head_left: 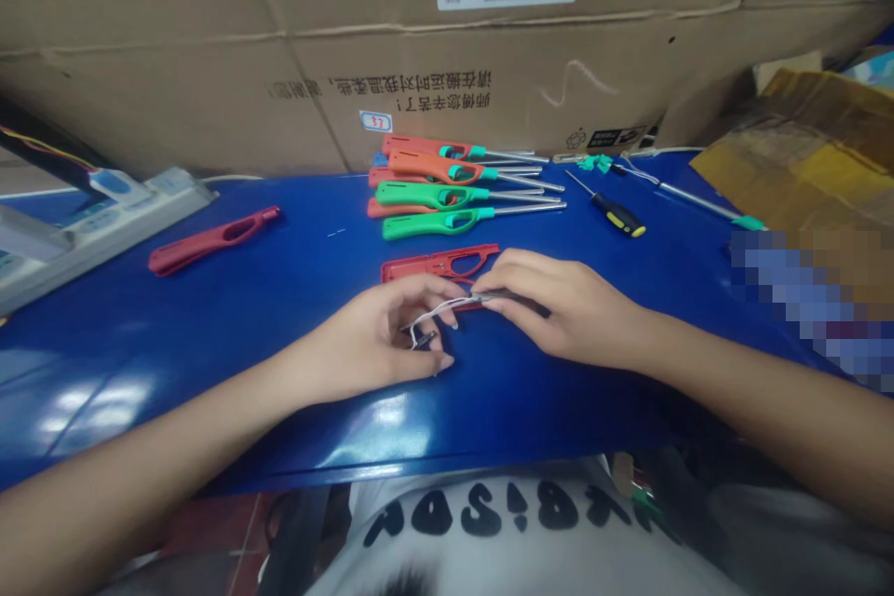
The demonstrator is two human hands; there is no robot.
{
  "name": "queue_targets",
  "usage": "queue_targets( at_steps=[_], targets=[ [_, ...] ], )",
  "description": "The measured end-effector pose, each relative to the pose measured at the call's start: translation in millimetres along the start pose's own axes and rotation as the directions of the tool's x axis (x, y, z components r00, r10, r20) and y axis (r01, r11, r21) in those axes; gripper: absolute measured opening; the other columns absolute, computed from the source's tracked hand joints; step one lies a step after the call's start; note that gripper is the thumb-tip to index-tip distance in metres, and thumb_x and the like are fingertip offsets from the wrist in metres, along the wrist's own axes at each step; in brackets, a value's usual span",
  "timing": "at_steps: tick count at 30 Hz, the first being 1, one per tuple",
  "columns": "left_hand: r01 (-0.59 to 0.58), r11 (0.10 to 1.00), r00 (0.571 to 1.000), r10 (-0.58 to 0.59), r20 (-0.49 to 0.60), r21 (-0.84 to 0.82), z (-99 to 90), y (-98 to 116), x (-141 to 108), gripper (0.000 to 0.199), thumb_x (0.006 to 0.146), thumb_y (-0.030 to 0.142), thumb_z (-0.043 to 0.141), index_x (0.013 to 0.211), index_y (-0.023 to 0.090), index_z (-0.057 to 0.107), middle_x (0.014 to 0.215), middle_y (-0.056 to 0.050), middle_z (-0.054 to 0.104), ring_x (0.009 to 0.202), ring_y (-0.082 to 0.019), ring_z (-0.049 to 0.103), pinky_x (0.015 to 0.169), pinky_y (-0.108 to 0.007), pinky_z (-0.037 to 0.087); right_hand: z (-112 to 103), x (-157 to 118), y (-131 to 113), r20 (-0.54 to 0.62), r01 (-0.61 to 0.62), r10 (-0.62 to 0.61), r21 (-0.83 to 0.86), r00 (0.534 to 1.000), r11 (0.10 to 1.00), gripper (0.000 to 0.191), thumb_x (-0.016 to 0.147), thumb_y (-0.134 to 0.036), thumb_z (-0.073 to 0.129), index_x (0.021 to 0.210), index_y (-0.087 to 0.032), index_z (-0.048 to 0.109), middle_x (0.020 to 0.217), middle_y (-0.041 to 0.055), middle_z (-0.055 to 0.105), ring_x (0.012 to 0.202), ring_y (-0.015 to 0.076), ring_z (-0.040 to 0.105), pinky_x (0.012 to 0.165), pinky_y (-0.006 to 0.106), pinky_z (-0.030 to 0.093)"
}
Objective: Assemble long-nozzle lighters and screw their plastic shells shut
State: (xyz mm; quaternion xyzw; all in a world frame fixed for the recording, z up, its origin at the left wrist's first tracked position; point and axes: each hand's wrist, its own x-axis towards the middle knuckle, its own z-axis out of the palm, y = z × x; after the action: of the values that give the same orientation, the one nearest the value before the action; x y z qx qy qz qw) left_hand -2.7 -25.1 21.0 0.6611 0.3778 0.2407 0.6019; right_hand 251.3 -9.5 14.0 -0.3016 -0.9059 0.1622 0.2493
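Note:
My left hand (381, 335) is loosely curled around a small black part (423, 339) with thin white wires (440, 308). Those wires run across to my right hand (559, 303), whose thumb and fingers pinch a slim dark metal tube (521, 300) at its end. Most of the tube is hidden behind the fingers. Just beyond both hands lies an opened red lighter casing (433, 263), its inside facing up and partly covered by my left fingers. Another red casing half (213, 242) rests apart on the left.
Several assembled long-nosed lighters (439, 223), green, orange and red, lie piled at the back. A screwdriver (618, 212), small turquoise pieces (595, 164) and another wired metal tube (698, 203) are right of them. A power strip (126, 233) stands left; a large cardboard box (209, 93) walls the rear.

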Motion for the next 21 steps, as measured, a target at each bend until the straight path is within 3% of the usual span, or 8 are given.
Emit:
queue_targets(
  at_steps=[6,11,17,21],
  targets=[
    [-0.068,0.977,0.994,0.085,-0.075,0.205,-10.8,1,-3,0.051,0.079,0.015,0.074,0.127,0.022,0.058,0.111,-0.009,0.067,0.094,-0.019,0.069,0.075,-0.030,0.062,-5,1,4,-0.038,-0.029,0.032,0.064,0.999,0.998,0.027,0.101,-0.022,0.052,0.125,-0.022,0.064,0.116,0.0070,0.070,0.102,0.0176,0.066,0.088,0.031,0.053],
    [-0.114,0.904,0.966,0.198,-0.166,0.413,-17.3,5,-4,0.049,0.080,0.018,0.074,0.127,0.021,0.062,0.107,-0.008,0.070,0.075,-0.014,0.066,0.068,-0.027,0.062,-9,3,9,0.001,-0.053,0.053,0.049,0.999,0.997,0.027,0.101,-0.022,0.050,0.121,-0.021,0.067,0.108,0.0074,0.071,0.094,0.0173,0.067,0.080,0.030,0.052],
    [-0.204,0.806,0.921,0.351,-0.171,0.556,-23.1,6,-3,0.034,0.087,0.022,0.071,0.121,0.021,0.068,0.116,-0.008,0.069,0.089,-0.015,0.069,0.079,-0.026,0.062,-14,1,14,0.103,-0.068,0.066,0.011,0.992,0.998,0.025,0.101,-0.022,0.050,0.120,-0.022,0.066,0.116,0.0068,0.070,0.103,0.0191,0.067,0.087,0.033,0.053],
    [-0.220,0.707,0.897,0.418,-0.147,0.672,-25.4,7,-1,0.017,0.093,0.027,0.067,0.105,0.019,0.075,0.102,-0.006,0.074,0.084,-0.014,0.069,0.073,-0.022,0.058,-17,1,15,0.153,-0.033,0.031,0.008,0.988,0.999,0.025,0.101,-0.023,0.049,0.120,-0.023,0.067,0.118,0.0063,0.071,0.105,0.0190,0.068,0.087,0.033,0.055]
  ],
)
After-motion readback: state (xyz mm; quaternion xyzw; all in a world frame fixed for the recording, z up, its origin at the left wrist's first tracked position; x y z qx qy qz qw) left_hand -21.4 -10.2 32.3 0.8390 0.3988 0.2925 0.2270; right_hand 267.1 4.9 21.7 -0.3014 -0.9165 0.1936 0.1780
